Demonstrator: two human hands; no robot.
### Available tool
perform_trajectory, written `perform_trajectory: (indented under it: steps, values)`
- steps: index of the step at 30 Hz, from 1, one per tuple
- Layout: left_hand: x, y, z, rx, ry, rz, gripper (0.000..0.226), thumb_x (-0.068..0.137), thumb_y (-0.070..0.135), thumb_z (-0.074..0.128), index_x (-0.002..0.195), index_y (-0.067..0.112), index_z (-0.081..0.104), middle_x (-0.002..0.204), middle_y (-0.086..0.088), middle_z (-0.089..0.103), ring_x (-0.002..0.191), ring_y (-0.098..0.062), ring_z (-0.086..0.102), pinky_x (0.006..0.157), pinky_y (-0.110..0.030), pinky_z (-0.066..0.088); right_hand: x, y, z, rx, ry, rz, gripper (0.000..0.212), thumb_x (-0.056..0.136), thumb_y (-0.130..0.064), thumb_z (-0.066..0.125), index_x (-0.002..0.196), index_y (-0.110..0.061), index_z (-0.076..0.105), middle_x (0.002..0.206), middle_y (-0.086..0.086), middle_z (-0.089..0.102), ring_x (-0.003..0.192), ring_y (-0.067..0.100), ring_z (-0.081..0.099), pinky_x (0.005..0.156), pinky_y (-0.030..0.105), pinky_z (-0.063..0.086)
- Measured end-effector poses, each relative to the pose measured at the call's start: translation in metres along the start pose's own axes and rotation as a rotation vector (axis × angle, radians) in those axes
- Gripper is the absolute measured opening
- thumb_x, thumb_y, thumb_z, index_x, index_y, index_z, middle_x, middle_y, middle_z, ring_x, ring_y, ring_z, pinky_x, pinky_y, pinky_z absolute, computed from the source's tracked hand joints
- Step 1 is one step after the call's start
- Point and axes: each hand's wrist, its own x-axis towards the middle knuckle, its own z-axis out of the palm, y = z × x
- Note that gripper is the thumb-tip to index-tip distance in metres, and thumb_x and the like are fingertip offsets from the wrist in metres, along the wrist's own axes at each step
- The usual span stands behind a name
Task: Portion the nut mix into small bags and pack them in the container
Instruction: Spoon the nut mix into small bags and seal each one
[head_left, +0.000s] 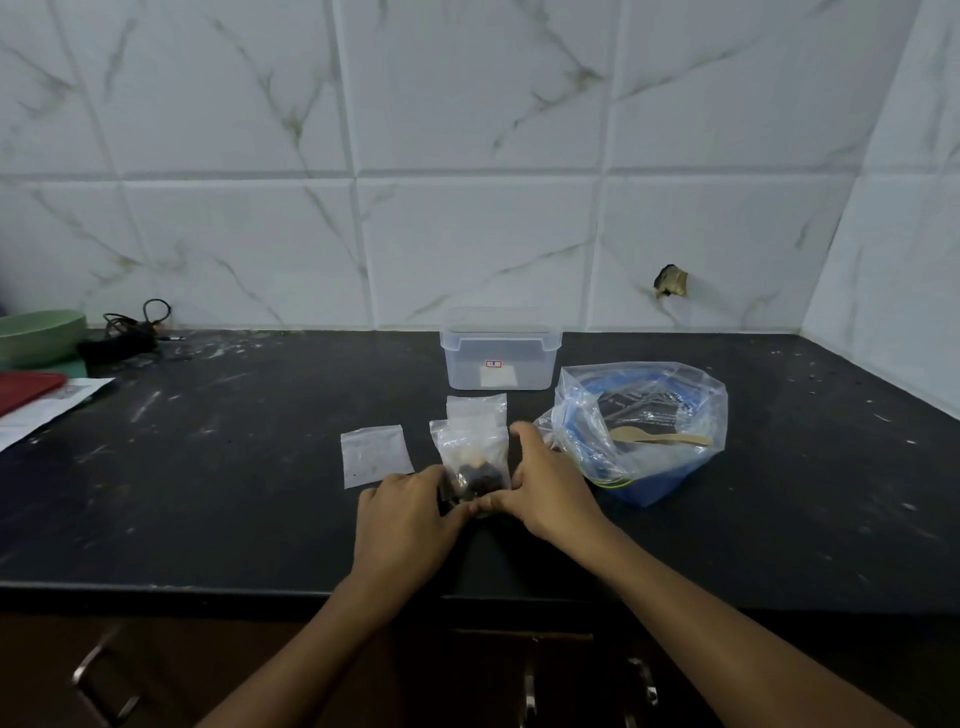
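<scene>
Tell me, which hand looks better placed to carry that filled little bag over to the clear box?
Probably the right hand. Both hands hold the filled small bag, but the right reaches further up its side, toward the clear container. The left hand grips only the near end.

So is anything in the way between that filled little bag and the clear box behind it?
Only another small bag, lying flat between the filled bag and the lidded container. Both hands hold the filled bag.
</scene>
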Motion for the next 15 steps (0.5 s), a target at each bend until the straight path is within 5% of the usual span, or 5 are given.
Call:
perform_trajectory:
  steps: [3, 9, 15]
  values:
    - [0.003, 0.001, 0.002, -0.072, -0.017, 0.01, 0.023, 0.085, 0.05, 0.066, 0.093, 0.028, 0.064, 0.08, 0.012, 0.066, 0.075, -0.005, 0.059, 0.072, -0.031, 0.051, -0.004, 0.001, -0.003, 0.014, -0.015, -0.078, 0.094, 0.074, -0.025, 0.081, 0.146, -0.029, 0.021, 0.116, 0.004, 0.062, 0.108, 0.019, 0.058, 0.09, 0.029, 0.046]
    - [0.014, 0.002, 0.009, -0.09, -0.014, 0.004, 0.017, 0.087, 0.038, 0.068, 0.097, 0.025, 0.067, 0.085, 0.008, 0.07, 0.079, -0.009, 0.062, 0.076, -0.035, 0.053, 0.001, -0.002, 0.005, -0.168, 0.01, -0.127, 0.07, 0.082, -0.026, 0.073, 0.141, -0.029, 0.036, 0.128, 0.004, 0.058, 0.117, 0.022, 0.055, 0.094, 0.038, 0.048]
    - [0.021, -0.003, 0.012, -0.015, 0.025, -0.024, 0.021, 0.088, 0.048, 0.062, 0.09, 0.028, 0.062, 0.077, 0.011, 0.063, 0.079, -0.012, 0.062, 0.077, -0.035, 0.047, 0.005, -0.001, 0.007, -0.187, 0.031, -0.13, 0.069, 0.082, -0.032, 0.071, 0.141, -0.031, 0.035, 0.125, 0.005, 0.059, 0.114, 0.027, 0.056, 0.092, 0.041, 0.049]
